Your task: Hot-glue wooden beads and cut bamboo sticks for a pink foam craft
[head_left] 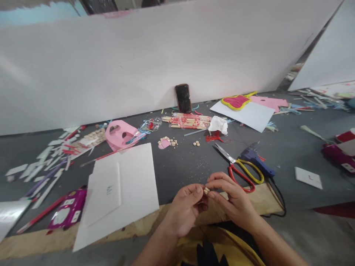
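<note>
My left hand (190, 207) and my right hand (230, 197) meet near the table's front edge. Between their fingertips is a small beige bead cluster (206, 190), pinched from both sides. A similar little cluster (196, 143) lies farther back on the dark table. Left of it, loose beige beads (173, 142) surround a small pink piece (164, 144). Scissors (232, 160) with one red and one yellow handle lie just beyond my right hand, blades partly apart. Beside them rests a blue glue gun (256, 159) with a black cord.
White sheets (135, 184) lie on the left, with a purple box (69, 208) and paper strips beyond. A pink cutout (120, 135), wrapped sticks (187, 120) and crumpled tissue (218, 125) line the back. A phone (183, 98) leans against the white board (155, 55).
</note>
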{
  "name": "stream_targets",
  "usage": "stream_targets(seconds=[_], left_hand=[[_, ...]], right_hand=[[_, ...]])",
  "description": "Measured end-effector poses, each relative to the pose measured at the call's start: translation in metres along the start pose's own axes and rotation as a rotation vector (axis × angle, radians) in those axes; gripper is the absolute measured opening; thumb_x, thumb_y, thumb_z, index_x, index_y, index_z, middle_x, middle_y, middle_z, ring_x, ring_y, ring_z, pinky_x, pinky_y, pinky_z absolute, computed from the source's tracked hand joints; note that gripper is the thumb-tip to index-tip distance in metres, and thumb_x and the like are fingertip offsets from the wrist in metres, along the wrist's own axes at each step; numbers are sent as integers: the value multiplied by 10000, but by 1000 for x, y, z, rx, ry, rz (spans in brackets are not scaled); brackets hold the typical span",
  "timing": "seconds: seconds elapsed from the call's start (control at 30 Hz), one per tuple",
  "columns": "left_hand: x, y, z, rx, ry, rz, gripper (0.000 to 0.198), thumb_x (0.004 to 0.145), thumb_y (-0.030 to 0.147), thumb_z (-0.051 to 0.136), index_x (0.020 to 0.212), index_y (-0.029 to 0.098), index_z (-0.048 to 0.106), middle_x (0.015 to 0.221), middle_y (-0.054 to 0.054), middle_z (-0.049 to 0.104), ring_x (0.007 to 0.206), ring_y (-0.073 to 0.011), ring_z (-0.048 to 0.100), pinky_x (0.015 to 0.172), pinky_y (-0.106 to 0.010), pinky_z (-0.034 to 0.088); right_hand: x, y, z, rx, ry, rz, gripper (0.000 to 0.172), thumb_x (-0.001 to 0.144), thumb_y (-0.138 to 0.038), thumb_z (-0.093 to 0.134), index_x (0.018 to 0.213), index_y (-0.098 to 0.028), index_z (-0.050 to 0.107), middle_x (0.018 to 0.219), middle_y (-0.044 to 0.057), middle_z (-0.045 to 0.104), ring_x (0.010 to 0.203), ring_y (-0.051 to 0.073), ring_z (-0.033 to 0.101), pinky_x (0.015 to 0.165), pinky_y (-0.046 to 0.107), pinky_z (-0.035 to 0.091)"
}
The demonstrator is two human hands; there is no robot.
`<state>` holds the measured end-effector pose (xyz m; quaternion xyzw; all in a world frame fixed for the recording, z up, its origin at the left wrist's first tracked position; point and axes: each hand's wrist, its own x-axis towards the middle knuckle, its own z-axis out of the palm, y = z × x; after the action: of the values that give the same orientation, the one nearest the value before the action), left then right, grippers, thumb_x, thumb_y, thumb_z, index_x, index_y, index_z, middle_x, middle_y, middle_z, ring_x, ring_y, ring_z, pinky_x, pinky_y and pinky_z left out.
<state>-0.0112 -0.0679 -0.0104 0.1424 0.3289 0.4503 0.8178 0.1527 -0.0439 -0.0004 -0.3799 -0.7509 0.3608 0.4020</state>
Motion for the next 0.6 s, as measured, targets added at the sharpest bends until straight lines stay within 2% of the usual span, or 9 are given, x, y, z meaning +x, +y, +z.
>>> stream_targets(seconds=[0.13, 0.27, 0.33, 0.43, 0.6], left_hand=[[3, -1, -3, -80, -13, -66, 185, 748, 276, 733, 779, 111, 655, 720, -32, 609, 630, -98, 529, 612, -238, 385], [4, -2, -3, -220, -18, -109, 164, 767, 260, 715, 772, 111, 647, 711, -25, 608, 624, -96, 542, 590, -230, 390], [4, -4, -3, -260, -21, -111, 155, 770, 250, 714, 786, 111, 645, 721, -21, 603, 631, -93, 544, 596, -230, 393], [4, -7, -2, -265, -6, -95, 141, 777, 235, 710, 806, 119, 635, 737, -13, 590, 641, -88, 538, 611, -235, 392], [5, -7, 0, -127, 38, -27, 216, 758, 305, 725, 765, 115, 624, 696, -10, 559, 629, -93, 503, 605, -237, 372]], right_hand=[[1, 3, -1, 12, -37, 28, 163, 886, -177, 548, 1014, -234, 630, 993, 49, 580, 970, 138, 578, 840, 229, 482], [-3, 5, 0, -20, -7, 15, 292, 866, -190, 575, 1150, -257, 570, 1056, 53, 574, 982, 144, 577, 815, 233, 499], [-4, 4, 2, -65, 7, 7, 333, 835, -190, 613, 1158, -255, 565, 1076, 58, 571, 979, 150, 585, 816, 240, 506], [-3, 2, 5, -123, 12, -15, 278, 821, -176, 615, 1092, -238, 608, 1071, 67, 584, 999, 163, 594, 846, 256, 507], [2, 1, 7, -155, 28, -36, 179, 834, -186, 597, 1002, -218, 648, 1004, 68, 609, 929, 162, 617, 799, 262, 527]])
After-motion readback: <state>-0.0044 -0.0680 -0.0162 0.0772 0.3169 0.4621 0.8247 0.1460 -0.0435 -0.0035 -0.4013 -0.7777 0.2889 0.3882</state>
